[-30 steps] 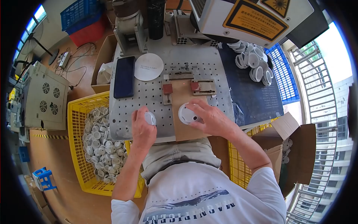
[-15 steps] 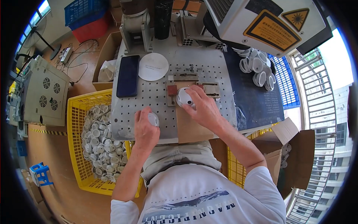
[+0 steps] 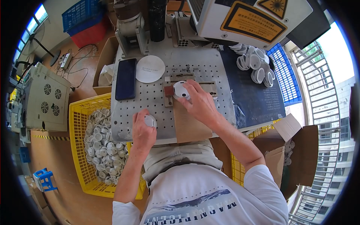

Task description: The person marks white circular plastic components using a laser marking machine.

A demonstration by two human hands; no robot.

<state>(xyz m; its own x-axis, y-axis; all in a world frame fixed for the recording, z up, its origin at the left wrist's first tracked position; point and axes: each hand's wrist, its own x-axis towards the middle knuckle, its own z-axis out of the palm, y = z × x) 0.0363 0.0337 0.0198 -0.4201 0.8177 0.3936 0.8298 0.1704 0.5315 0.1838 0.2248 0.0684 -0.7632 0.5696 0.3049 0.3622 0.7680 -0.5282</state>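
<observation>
My right hand [image 3: 199,104] closes its fingers on a round white plastic cap [image 3: 179,90], set in the metal jig [image 3: 205,87] at 12 o'clock on the perforated grey metal plate [image 3: 150,97]. At 8 o'clock from it, my left hand [image 3: 141,132] grips a second round white plastic cap [image 3: 150,120].

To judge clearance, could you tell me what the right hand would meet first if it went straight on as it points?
Probably the metal jig on the perforated table: the right hand holds a white round part right against it. Depth is hard to judge.
</observation>
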